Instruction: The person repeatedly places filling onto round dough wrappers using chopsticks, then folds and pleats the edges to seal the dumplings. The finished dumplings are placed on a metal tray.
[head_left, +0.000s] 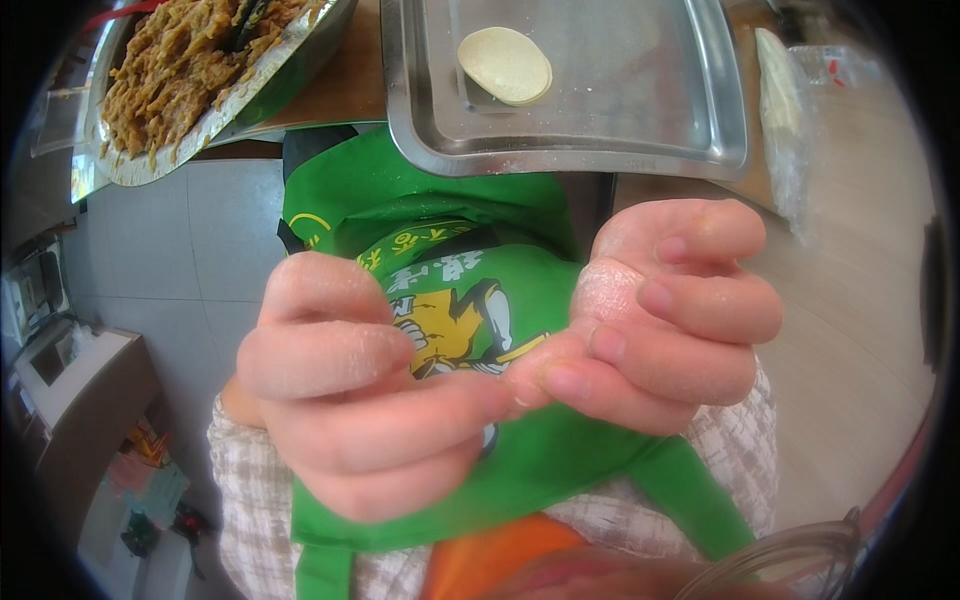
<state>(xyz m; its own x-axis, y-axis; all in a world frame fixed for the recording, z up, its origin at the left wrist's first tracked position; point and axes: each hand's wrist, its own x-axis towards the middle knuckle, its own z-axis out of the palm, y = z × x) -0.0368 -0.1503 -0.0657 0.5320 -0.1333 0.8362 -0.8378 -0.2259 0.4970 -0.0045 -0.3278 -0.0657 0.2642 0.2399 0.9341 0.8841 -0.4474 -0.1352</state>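
Observation:
Both hands are raised close to the camera over a green apron (525, 457), their fingers dusted with what looks like flour. My left hand (367, 390) has its fingers curled, and its fingertips meet the thumb of my right hand (667, 322). The right fingers are bent over the palm. No object shows between the touching fingertips, but the curled fingers hide part of both hands. Beyond them, a short stack of round dough wrappers (506, 66) lies on a metal tray (555, 161).
At the upper left, a metal bowl (251, 94) holds a chunky brown filling (176, 82) with a dark utensil in it. A clear plastic bag (791, 142) with pale dough-like contents lies right of the tray. A desk (97, 382) stands at the far left.

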